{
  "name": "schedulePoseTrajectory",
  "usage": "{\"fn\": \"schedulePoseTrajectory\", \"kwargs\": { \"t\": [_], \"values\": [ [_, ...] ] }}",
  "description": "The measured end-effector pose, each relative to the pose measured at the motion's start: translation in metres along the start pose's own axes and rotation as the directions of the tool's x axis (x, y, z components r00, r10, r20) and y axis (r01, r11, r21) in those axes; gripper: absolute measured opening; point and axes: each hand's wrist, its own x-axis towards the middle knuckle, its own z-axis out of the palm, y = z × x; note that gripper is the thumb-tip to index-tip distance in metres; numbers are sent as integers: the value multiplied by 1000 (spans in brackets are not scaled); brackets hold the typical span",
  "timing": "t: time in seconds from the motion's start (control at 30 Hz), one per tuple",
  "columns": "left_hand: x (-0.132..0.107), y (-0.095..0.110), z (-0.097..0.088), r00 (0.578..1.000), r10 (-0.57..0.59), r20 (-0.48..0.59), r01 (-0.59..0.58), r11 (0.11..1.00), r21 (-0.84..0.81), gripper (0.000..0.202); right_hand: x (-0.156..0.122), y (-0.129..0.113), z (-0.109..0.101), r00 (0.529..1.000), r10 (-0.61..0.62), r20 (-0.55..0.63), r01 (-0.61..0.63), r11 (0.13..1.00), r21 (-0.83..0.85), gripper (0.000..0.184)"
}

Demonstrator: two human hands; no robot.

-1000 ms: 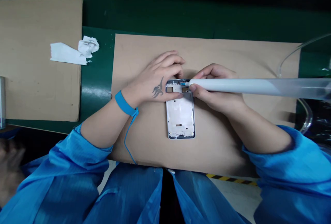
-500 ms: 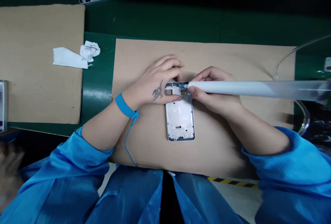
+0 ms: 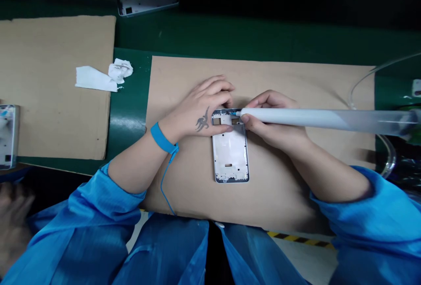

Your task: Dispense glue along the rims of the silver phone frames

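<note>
1 flat paper strip (image 3: 95,79) beside 1 crumpled wad (image 3: 120,70), green tabletop (image 3: 237,37), yellow-black striped tape (image 3: 301,239)

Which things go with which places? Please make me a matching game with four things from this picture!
Things:
1. White tube
2. Blue strap
3. White paper
4. Phone frame near the hands

Places:
A. Off to the left, away from both working hands
B. Under the thumb of the left hand
C. In the grip of the right hand
D. Around the left wrist

Right pairs: 1-C, 2-D, 3-A, 4-B
</note>
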Motion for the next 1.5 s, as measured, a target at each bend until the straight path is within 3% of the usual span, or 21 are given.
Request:
{"fn": "schedulePoseTrajectory", "kwargs": {
  "t": [0.47, 0.73, 0.97, 1.5],
  "values": [
    [0, 0, -3, 999, 0, 45, 0, 1000, -4, 48, -1, 6, 0, 1000, 13, 9, -13, 1000, 14, 27],
    [1, 1, -5, 999, 3, 47, -3, 1000, -8, 48, 0, 5, 3, 1000, -15, -14, 16, 1000, 14, 35],
    [0, 0, -3, 999, 19, 30, -19, 1000, -3, 48, -1, 3, 2, 1000, 4, 0, -4, 1000, 8, 27],
    [1, -1, -1, 1000, 28, 13, -28, 999, 22, 47, -1, 2, 2, 998, -47, 29, 48, 999, -23, 33]
  ]
}}
